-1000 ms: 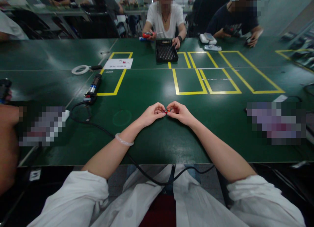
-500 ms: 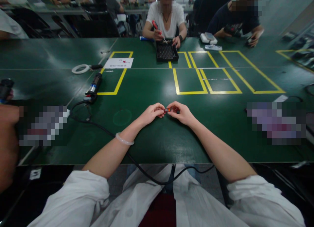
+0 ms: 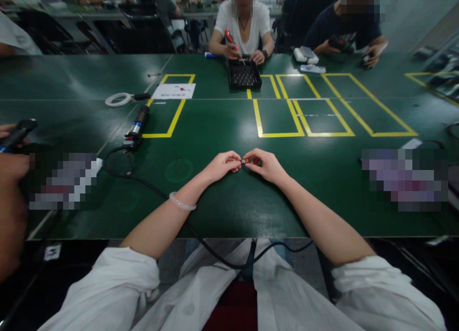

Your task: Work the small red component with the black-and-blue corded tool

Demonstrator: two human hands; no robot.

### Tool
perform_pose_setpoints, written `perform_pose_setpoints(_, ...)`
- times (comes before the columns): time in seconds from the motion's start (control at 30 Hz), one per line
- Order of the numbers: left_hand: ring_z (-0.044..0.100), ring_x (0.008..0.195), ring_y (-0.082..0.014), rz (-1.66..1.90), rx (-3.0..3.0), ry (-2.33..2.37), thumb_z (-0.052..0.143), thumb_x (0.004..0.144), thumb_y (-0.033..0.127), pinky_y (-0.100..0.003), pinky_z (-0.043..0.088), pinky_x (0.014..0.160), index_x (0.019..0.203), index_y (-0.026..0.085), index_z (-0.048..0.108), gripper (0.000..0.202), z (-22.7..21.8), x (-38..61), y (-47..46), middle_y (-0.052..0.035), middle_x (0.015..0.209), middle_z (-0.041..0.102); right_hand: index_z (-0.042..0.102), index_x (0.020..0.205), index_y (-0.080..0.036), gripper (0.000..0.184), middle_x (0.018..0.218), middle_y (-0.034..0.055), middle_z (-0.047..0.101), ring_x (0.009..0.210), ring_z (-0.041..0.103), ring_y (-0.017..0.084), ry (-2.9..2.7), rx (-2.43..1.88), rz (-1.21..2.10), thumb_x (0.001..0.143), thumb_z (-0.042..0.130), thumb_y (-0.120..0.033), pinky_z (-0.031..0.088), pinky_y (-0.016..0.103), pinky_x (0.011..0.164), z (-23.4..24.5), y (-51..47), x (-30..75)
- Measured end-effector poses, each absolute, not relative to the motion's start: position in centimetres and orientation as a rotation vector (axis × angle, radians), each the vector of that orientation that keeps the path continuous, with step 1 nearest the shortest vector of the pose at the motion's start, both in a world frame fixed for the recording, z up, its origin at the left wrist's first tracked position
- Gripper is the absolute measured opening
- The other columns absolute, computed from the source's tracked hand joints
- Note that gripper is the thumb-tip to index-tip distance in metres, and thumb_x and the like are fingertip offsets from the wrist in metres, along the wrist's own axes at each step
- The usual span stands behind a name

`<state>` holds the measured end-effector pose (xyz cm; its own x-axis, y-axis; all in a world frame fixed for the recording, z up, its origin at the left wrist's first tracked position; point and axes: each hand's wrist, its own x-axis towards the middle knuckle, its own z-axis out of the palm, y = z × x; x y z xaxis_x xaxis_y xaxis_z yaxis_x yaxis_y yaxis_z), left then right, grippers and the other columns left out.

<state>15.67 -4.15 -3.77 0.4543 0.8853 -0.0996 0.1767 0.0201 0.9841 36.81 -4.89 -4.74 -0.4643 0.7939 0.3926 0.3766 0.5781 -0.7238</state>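
Over the green table (image 3: 229, 202), my two hands meet at a small orange-and-dark piece (image 3: 245, 161), too small to identify. My left hand (image 3: 225, 165) pinches its left end with thumb and fingertips. On the other side, the fingers of my right hand (image 3: 264, 164) are closed around its orange part, which hides some of it. A pale bangle (image 3: 182, 202) circles my left wrist. Below my forearms a black cable (image 3: 229, 265) hangs past the table's front edge.
A dark cylindrical tool (image 3: 137, 124) with a cord lies to the left, near a white sheet (image 3: 174, 90). Yellow tape (image 3: 279, 135) marks rectangles. Opposite, a person works over a black tray (image 3: 245, 77); at left, another person's hand holds a dark device (image 3: 22, 130).
My hands stay almost in place, with slightly more of the orange piece showing by the right fingers. At far left, the other person's dark device has shifted rightward and tilted.
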Motion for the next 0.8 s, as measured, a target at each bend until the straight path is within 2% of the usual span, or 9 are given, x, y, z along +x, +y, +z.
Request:
perform_pose_setpoints(0.33, 0.059, 0.065, -0.0107, 0.733, 1.494, 0.993, 0.065, 0.079, 0.025, -0.025, 0.047, 0.066, 0.090, 0.012, 0.057, 0.018, -3.79, 15.76, -4.22, -0.0018, 0.075, 0.064, 0.067, 0.103, -0.020, 0.016, 0.096, 0.0041, 0.073, 0.077, 0.064, 0.016, -2.145, -0.989, 0.629, 0.089, 0.060, -0.021, 0.048, 0.027, 0.074, -4.64, -5.03, 36.81)
perform_pose_setpoints(0.57, 0.057, 0.065, -0.0114, 0.698, 1.564, 0.945, 0.060, 0.083, 0.033, -0.025, 0.046, 0.066, 0.086, 0.012, 0.060, 0.021, -3.97, 15.64, -4.11, -0.0025, 0.073, 0.063, 0.067, 0.107, -0.020, 0.018, 0.100, 0.0059, 0.073, 0.081, 0.065, 0.018, -2.141, -1.003, 0.610, 0.091, 0.059, -0.022, 0.049, 0.029, 0.077, -4.46, -5.16, 36.76)
perform_pose_setpoints(0.8, 0.054, 0.061, -0.0106, 0.691, 1.603, 0.975, 0.058, 0.080, 0.030, -0.024, 0.044, 0.062, 0.080, 0.014, 0.059, 0.016, -4.03, 15.71, -4.11, -0.0005, 0.068, 0.059, 0.067, 0.105, -0.020, 0.015, 0.097, 0.0053, 0.072, 0.081, 0.065, 0.017, -2.186, -1.007, 0.545, 0.092, 0.059, -0.022, 0.048, 0.029, 0.077, -4.65, -5.27, 36.59)
